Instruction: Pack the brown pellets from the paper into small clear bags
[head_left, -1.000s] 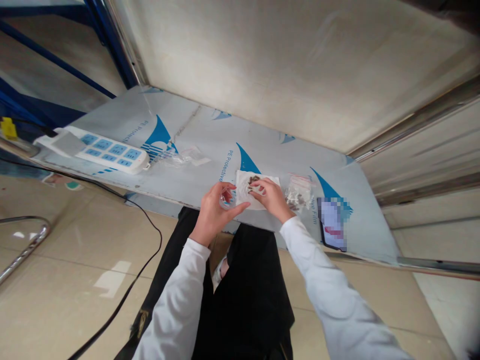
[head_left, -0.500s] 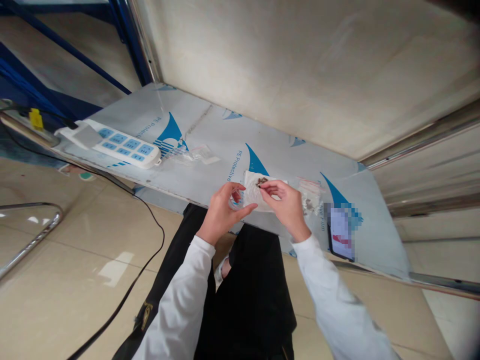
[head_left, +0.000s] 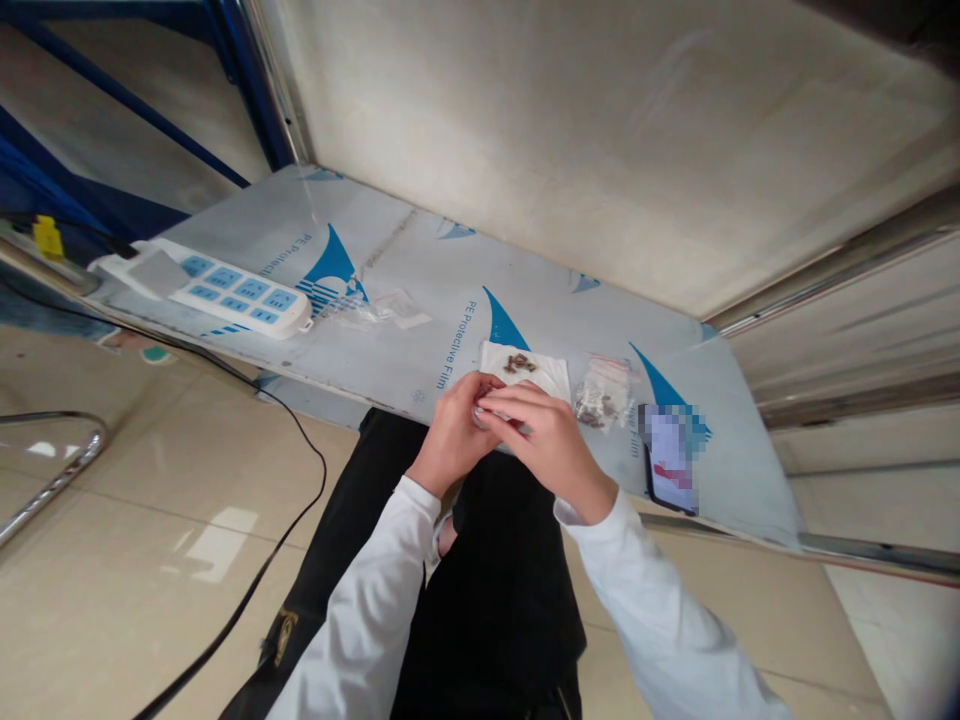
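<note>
My left hand (head_left: 455, 432) is closed around a small clear plastic bag (head_left: 480, 412), mostly covered by my fingers. Against it, the fingertips of my right hand (head_left: 544, 432) are pinched together at the bag's mouth; whatever they hold is too small and hidden to make out. Just beyond both hands lies a white paper sheet (head_left: 553, 372) with a small heap of brown pieces (head_left: 519, 363) on it. To the right of the sheet rests a clear zip bag (head_left: 604, 392) with dark brown pieces inside.
A phone (head_left: 670, 460) lies near the table's front right edge. Several crumpled clear bags (head_left: 382, 310) sit left of centre. A white power strip (head_left: 247, 295) with a plugged-in adapter occupies the left end of the film-covered table (head_left: 420, 350). A black cable (head_left: 319, 440) hangs down at the left.
My right hand has left the brown pieces and come back to my left hand. My left fingers have closed further round the clear bag. The view has shifted slightly.
</note>
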